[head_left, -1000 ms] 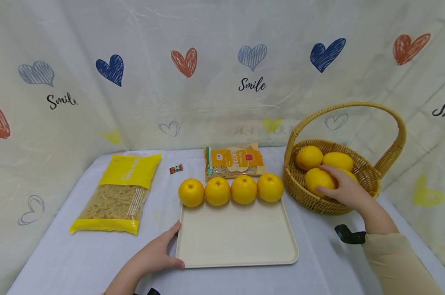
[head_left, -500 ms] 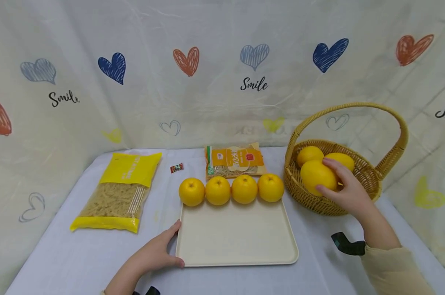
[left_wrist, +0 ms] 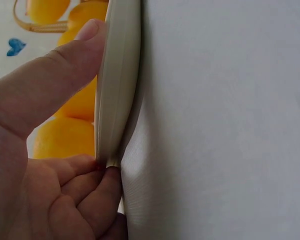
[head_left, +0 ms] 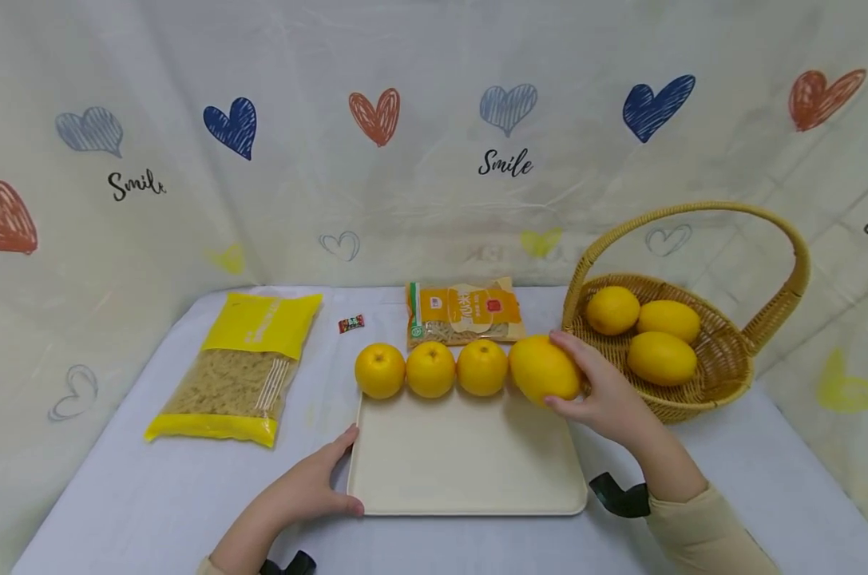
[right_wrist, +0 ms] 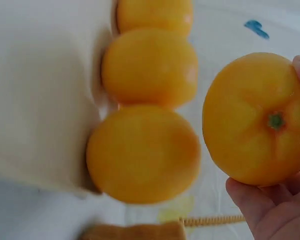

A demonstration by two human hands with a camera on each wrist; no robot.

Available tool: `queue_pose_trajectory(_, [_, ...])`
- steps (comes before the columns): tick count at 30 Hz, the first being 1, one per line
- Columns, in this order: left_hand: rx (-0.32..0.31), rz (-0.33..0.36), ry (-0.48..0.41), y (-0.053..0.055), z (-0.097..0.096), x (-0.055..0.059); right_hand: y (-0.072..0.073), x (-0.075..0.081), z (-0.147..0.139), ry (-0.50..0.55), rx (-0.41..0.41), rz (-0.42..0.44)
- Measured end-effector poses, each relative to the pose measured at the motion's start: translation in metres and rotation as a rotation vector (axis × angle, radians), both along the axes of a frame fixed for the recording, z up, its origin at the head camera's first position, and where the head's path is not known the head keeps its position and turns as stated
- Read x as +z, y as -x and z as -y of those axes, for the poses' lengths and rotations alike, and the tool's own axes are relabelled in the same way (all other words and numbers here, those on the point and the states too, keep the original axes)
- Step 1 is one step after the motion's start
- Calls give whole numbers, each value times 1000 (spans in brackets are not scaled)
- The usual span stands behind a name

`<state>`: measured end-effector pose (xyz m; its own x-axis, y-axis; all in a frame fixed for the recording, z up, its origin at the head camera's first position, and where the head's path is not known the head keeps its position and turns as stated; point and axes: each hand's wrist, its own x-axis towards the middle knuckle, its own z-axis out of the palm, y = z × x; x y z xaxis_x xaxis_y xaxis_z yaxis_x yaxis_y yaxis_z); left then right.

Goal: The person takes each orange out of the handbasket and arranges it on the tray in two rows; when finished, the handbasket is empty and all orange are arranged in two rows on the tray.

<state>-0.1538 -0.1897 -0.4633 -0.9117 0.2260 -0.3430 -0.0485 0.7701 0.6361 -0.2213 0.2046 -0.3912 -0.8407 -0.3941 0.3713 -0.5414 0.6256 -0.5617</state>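
Held fruit [head_left: 544, 369]: plump, smooth and yellow-orange; my right wrist view shows me its small green stem button with shallow creases around it.
Where I have it: in the air by the far right corner of the cream tray [head_left: 469, 463], apart from the row in the right wrist view.
Right hand [head_left: 606, 391]: thumb and fingers spread round the held fruit, gripping it from its right side.
Left hand [head_left: 311, 487]: gripping the tray at its near left corner, thumb and fingers against the rim.
Row fruits [head_left: 431, 370]: the same glossy yellow-orange, side by side along the tray's far edge; from the head I count three, and the right wrist view gives me the end one, hidden there behind the held fruit.
Basket [head_left: 724, 351]: woven wicker with a tall arched handle, right of the tray; I see three yellow fruits [head_left: 662, 358] inside.
Tabletop [head_left: 153, 511]: covered in white cloth; a yellow-ended pack [head_left: 239, 367] lies left, an orange pack [head_left: 465, 310] behind the row, a tiny red-and-green packet [head_left: 350, 323] between.
Backdrop [head_left: 419, 192]: pale hanging sheet printed with red, blue and yellow hearts and "Smile".
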Motion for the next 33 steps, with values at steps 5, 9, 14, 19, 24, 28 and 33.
queue_pose_trajectory(5, [-9, -13, 2, 0, 2, 0, -1, -9, 21, 54, 69, 56])
queue_pose_trajectory(9, [-17, -17, 3, 1, 5, -2, -3, -15, 34, 53, 118, 55])
queue_pose_trajectory(14, [-34, -25, 2, 2, 6, -3, -5, -15, 49, -43, 139, 25])
queue_pose_trajectory(19, [-39, -28, 2, 2, 5, -1, -6, -12, 57, -33, 144, 18])
queue_pose_trajectory(24, [-37, -27, 1, 2, 4, 0, -2, -9, 59, 114, 116, -25])
queue_pose_trajectory(28, [-42, -25, -5, 3, 5, -1, 3, -8, 58, 290, 132, 56])
queue_pose_trajectory(33, [-45, -24, -10, 3, 6, -2, 6, -12, 56, 341, 121, 137])
